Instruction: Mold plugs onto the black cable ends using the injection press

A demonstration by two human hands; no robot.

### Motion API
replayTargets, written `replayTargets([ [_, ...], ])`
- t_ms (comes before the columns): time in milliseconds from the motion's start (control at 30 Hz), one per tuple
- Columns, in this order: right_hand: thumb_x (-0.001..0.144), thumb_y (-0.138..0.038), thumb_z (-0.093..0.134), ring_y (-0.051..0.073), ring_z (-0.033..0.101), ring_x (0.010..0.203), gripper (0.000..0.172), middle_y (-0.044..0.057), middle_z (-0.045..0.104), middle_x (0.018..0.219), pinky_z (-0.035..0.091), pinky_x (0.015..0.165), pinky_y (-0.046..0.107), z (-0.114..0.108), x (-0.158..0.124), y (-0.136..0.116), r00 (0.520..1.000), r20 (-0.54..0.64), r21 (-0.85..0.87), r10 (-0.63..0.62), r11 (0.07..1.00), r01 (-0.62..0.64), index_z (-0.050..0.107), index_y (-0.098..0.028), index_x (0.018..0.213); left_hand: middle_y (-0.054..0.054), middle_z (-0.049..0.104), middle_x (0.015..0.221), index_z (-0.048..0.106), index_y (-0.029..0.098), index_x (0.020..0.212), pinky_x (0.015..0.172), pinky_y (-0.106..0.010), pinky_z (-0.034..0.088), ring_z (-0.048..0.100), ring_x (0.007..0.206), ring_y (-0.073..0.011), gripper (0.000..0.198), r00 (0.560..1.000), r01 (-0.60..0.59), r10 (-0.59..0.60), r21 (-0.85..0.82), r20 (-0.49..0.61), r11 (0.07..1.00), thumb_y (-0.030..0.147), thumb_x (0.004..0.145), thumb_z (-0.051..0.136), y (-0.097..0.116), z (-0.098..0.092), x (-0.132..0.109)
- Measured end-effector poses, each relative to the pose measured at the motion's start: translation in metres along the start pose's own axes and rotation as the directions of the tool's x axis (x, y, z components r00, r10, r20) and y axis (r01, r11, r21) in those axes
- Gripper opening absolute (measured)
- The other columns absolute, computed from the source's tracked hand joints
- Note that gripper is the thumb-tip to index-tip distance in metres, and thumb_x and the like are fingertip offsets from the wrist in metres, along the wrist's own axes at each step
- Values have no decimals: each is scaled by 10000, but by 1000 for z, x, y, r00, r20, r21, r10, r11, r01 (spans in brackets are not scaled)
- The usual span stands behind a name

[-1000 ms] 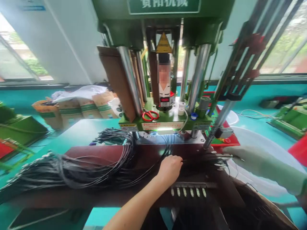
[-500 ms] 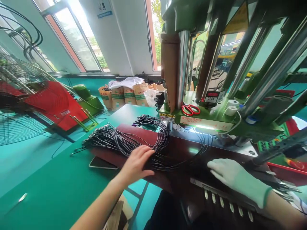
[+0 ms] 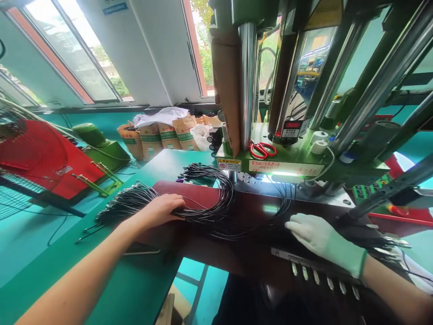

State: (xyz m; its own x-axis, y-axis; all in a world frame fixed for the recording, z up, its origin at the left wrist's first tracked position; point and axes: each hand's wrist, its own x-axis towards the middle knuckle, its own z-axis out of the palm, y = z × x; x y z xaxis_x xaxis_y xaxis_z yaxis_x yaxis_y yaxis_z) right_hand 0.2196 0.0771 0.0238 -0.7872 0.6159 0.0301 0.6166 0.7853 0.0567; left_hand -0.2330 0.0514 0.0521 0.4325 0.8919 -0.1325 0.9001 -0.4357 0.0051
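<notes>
A thick bundle of black cables point(image 3: 216, 203) with metal end fittings curves across the green table and a dark red board. My bare left hand point(image 3: 165, 208) lies over the bundle's left part, its fingers curled round the cables; the fingertips are partly hidden. My right hand point(image 3: 310, 232), in a pale glove, rests at the dark work surface with fingers bent and pressed together. Whatever it may hold is hidden. Several thin cables point(image 3: 286, 198) run from under the press to the dark surface left of the glove. Below that hand lies a metal bar point(image 3: 282, 255) with several pale prongs.
A green press point(image 3: 206, 164) with steel columns stands ahead, red-handled scissors point(image 3: 263, 150) on its ledge. A flat device point(image 3: 142, 251) lies near my left forearm. At right are metal-ended cables point(image 3: 389, 248) and a red tray point(image 3: 399, 217). Paper sacks point(image 3: 150, 143) stand behind the table.
My left hand has moved left along the cables and closed round them; it was more open before. The right hand stays near the same spot, its fingers more bent. The view has shifted right.
</notes>
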Motion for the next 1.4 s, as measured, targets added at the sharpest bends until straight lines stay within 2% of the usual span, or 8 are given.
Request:
replayTargets([
  [267, 848, -164, 406, 169, 547, 710, 210, 42, 598, 785, 378, 617, 279, -4, 1, -9, 997, 23, 65, 72, 995, -74, 614, -185, 836, -13, 580, 806, 562, 178, 768, 683, -261, 386, 532, 766, -160, 239, 998, 27, -21, -109, 54, 994, 383, 823, 451, 9, -37, 7],
  [367, 829, -155, 426, 169, 557, 734, 195, 38, 605, 805, 373, 620, 278, -4, 5, -18, 998, -2, 86, 67, 994, -66, 614, -196, 862, -32, 591, 926, 567, 192, 876, 728, -300, 381, 530, 861, -197, 220, 998, 37, -35, -45, 48, 998, 380, 767, 533, 21, -30, 6],
  [500, 860, -197, 397, 152, 542, 659, 223, 35, 595, 756, 346, 570, 273, -4, 13, -23, 999, -21, 77, 43, 996, -41, 598, -186, 762, -66, 570, 1088, 520, 210, 1058, 808, -364, 363, 511, 983, -253, 518, 997, -3, -1, 52, 73, 999, 397, 609, 699, 42, -6, 5],
  [600, 870, -216, 386, 151, 549, 663, 237, 36, 596, 754, 348, 573, 264, -4, 15, -21, 998, -10, 118, 61, 991, -60, 593, -185, 759, -69, 599, 994, 542, 192, 951, 771, -344, 381, 543, 915, -232, 288, 999, -13, 7, 116, 54, 993, 327, 711, 627, 51, 1, 7],
  [733, 886, -212, 366, 159, 574, 743, 244, 47, 613, 817, 393, 647, 259, 3, 16, -21, 993, 0, 262, 117, 958, -113, 607, -185, 854, -62, 622, 985, 537, 200, 958, 777, -321, 405, 567, 920, -207, 158, 1000, -14, 17, 142, -20, 990, 273, 832, 475, 45, -8, 8],
  [933, 886, -222, 384, 163, 571, 712, 248, 55, 622, 785, 390, 640, 268, 7, 22, -27, 989, 7, 270, 151, 952, -147, 621, -174, 831, -56, 641, 994, 549, 209, 983, 789, -325, 429, 582, 925, -212, 183, 999, 20, -13, 151, -46, 988, 272, 824, 485, 36, -21, 9],
  [1133, 869, -215, 417, 153, 555, 658, 221, 44, 625, 757, 350, 589, 261, 4, 23, -27, 992, 4, 237, 125, 964, -123, 619, -177, 788, -53, 641, 975, 546, 202, 943, 795, -335, 448, 589, 914, -227, 194, 999, -16, 11, 85, 50, 996, 307, 780, 553, 40, -13, 11],
  [1400, 883, -239, 393, 182, 585, 707, 244, 64, 650, 774, 326, 590, 282, 15, 34, -33, 996, -1, 186, 86, 979, -85, 621, -169, 832, -87, 626, 1015, 518, 185, 981, 824, -339, 457, 592, 939, -221, 222, 995, 56, -57, -18, -77, 998, 329, 842, 421, 32, -9, 7],
])
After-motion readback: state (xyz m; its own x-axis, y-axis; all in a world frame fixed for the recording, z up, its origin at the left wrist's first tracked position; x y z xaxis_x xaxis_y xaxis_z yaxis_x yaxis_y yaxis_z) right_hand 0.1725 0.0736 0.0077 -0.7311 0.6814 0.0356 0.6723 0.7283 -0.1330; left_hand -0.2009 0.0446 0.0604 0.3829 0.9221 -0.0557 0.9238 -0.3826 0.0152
